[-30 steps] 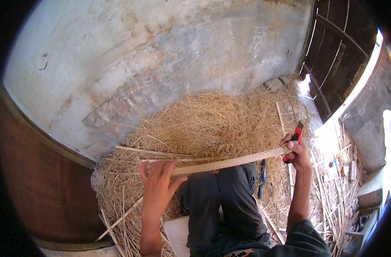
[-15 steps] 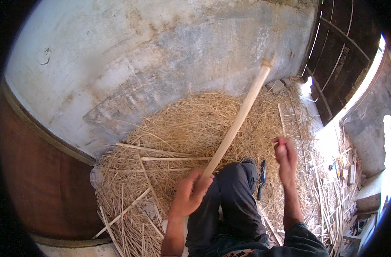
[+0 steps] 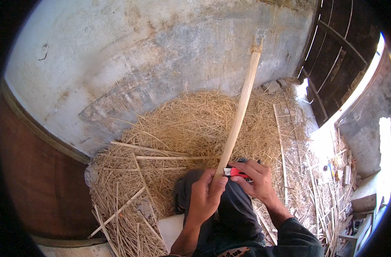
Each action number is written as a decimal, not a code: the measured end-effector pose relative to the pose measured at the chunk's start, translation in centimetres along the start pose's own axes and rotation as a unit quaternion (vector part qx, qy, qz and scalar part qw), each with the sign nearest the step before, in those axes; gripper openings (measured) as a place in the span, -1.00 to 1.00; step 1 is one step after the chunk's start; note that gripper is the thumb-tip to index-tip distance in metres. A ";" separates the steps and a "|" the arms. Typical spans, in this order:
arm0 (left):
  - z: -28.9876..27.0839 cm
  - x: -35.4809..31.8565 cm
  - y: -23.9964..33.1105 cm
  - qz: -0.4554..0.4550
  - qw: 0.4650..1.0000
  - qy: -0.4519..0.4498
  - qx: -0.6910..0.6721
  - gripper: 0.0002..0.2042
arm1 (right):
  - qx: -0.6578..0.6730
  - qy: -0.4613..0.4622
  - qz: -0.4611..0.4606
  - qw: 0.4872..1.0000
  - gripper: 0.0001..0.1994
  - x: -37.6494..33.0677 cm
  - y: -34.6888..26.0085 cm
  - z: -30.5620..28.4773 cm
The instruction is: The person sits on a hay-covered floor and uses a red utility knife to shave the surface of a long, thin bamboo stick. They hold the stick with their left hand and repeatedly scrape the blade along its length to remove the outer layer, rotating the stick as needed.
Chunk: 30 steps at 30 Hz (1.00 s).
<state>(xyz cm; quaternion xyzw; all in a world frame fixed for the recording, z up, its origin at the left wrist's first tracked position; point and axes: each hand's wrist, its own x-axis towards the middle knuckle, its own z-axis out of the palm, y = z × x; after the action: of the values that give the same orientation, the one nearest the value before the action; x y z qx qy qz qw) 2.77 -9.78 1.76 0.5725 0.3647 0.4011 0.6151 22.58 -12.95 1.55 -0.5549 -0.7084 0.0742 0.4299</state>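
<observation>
Both hands clenched, left hand point(image 3: 205, 195) gripping bamboo strip point(image 3: 240, 107), right hand point(image 3: 255, 182) gripping red-handled knife point(image 3: 237, 172)

The lower end of the long pale bamboo strip point(image 3: 239, 107) is hidden inside the left hand point(image 3: 205, 195); the small red-handled tool point(image 3: 237, 172) beside it is mostly covered by the right hand point(image 3: 254, 180).
</observation>
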 end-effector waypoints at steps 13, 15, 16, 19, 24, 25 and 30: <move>1.1 -0.3 0.7 0.050 0.991 0.055 0.111 -0.79 | -0.052 0.007 -0.063 0.997 -0.62 0.6 -0.5 0.1; 1.4 -0.3 1.0 0.053 0.989 0.067 0.123 -0.80 | -0.060 0.012 -0.066 0.996 -0.61 0.6 -0.5 0.1; 1.7 -0.4 1.0 0.057 0.988 0.074 0.125 -0.80 | -0.071 0.018 -0.072 0.995 -0.61 0.5 -0.4 0.0; 2.0 -0.6 1.3 0.059 0.986 0.087 0.126 -0.80 | -0.090 0.030 -0.079 0.992 -0.63 0.5 -0.3 -0.3; 2.1 -0.8 1.2 0.081 0.978 0.100 0.166 -0.80 | -0.103 0.013 -0.061 0.993 -0.69 0.9 -1.2 -1.3; 2.1 -0.9 1.2 0.085 0.975 0.102 0.177 -0.81 | -0.105 0.051 -0.047 0.992 -0.69 1.0 -0.7 -1.3; 2.0 -1.9 -0.5 0.081 0.971 0.105 0.197 -0.81 | -0.087 0.122 0.029 0.988 -0.71 2.9 1.7 -2.4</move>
<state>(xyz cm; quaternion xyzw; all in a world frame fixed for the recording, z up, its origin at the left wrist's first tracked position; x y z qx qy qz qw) 3.81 -12.36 1.36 0.6642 0.4518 0.4280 0.4142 25.42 -10.78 3.62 -0.6152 -0.6380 -0.0431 0.4610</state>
